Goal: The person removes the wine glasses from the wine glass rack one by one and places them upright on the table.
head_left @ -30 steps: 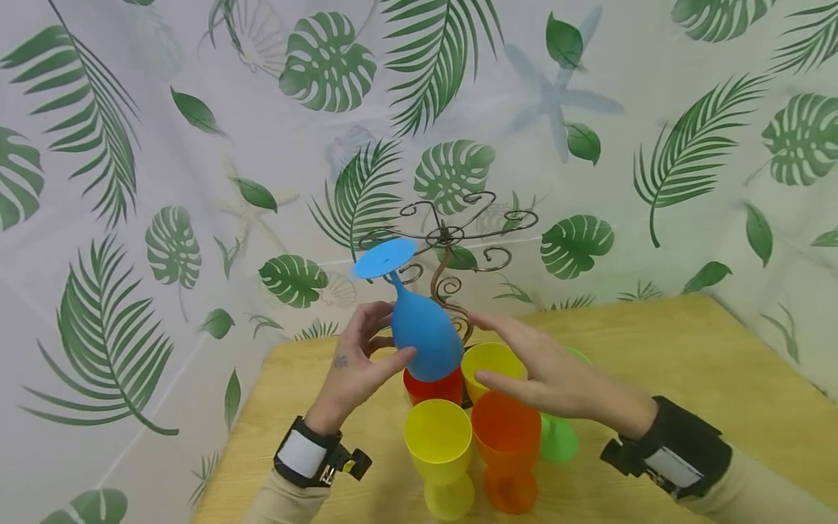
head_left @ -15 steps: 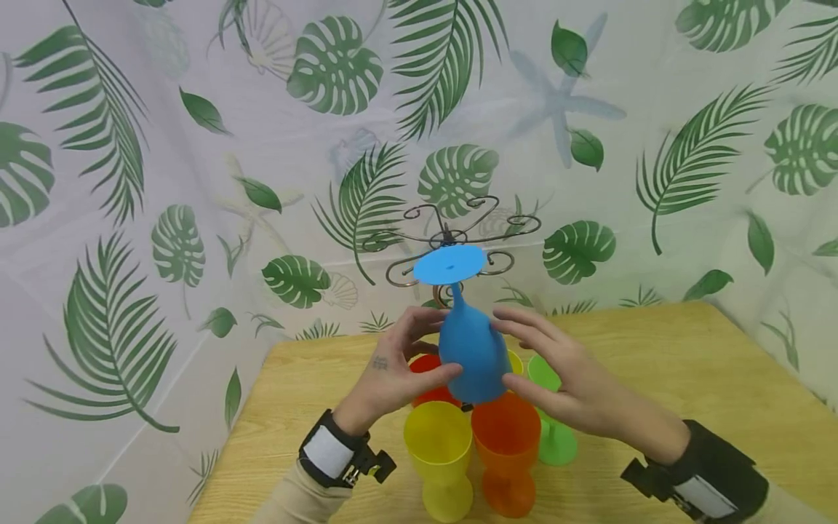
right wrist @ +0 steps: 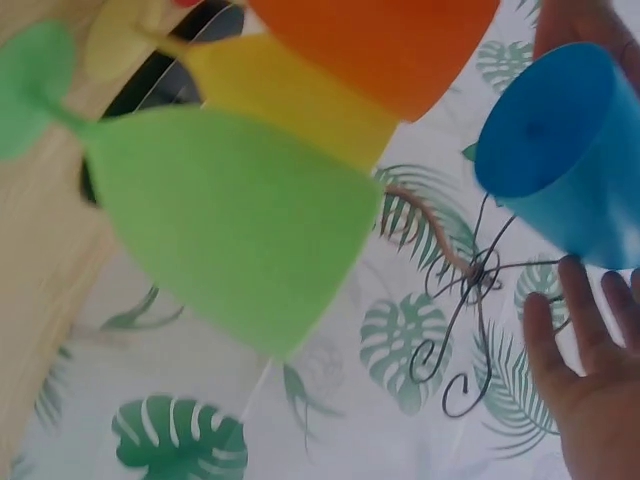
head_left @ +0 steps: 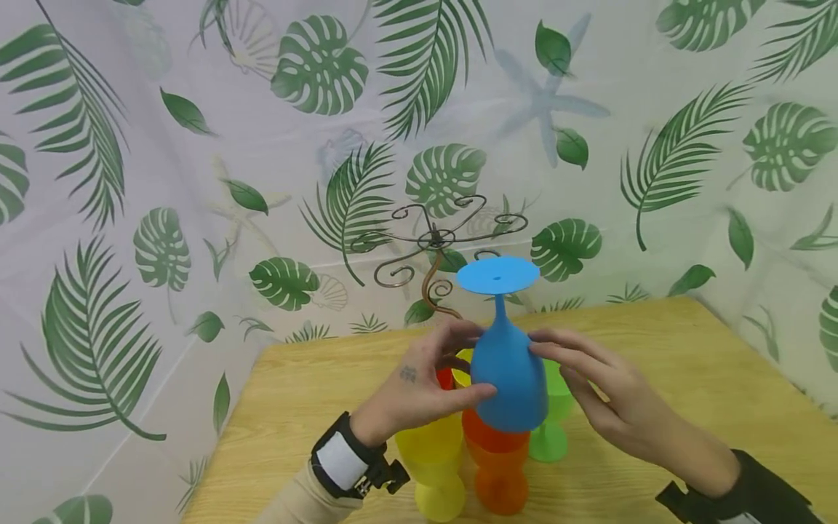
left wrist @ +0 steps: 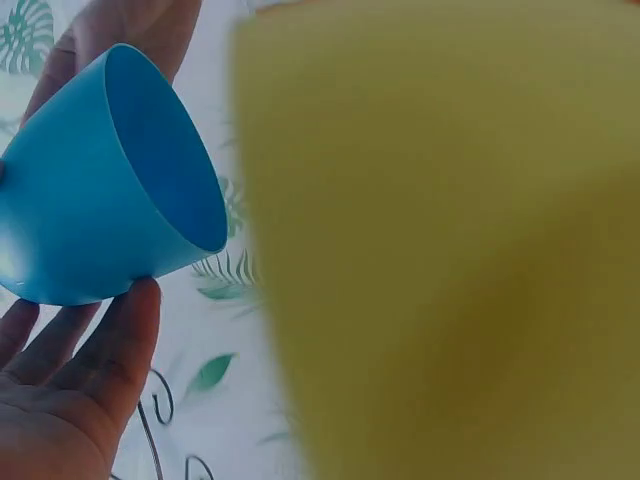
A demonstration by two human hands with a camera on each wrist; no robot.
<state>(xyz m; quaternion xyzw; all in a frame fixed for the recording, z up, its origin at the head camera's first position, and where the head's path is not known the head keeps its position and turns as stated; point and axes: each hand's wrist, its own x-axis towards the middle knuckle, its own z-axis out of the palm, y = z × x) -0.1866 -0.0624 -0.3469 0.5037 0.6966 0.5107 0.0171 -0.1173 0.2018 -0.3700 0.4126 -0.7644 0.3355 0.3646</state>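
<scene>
An upside-down blue goblet [head_left: 507,378] hangs in the air, bowl down and foot up, tilted slightly. My left hand [head_left: 419,386] grips its bowl, thumb in front and fingers behind. From the other side, my right hand [head_left: 612,400] touches the bowl with nearly straight fingertips, also visible in the right wrist view on the bowl's side. The goblet's rim overlaps the orange goblet [head_left: 500,477] below it in the head view; the left wrist view shows its open mouth [left wrist: 165,150]. A yellow goblet [head_left: 428,455] stands beside the orange one.
A green goblet [head_left: 550,440] stands at the right; red [head_left: 444,378] and second yellow [head_left: 462,370] goblets are partly hidden behind. A curled wire stand [head_left: 435,239] rises behind them on the wooden table [head_left: 641,349]. Leaf-printed cloth [head_left: 314,175] covers the walls.
The blue goblet has moved right and tipped nearer to upside down, carried by the left hand. The right hand has shifted right and its fingers now touch the bowl.
</scene>
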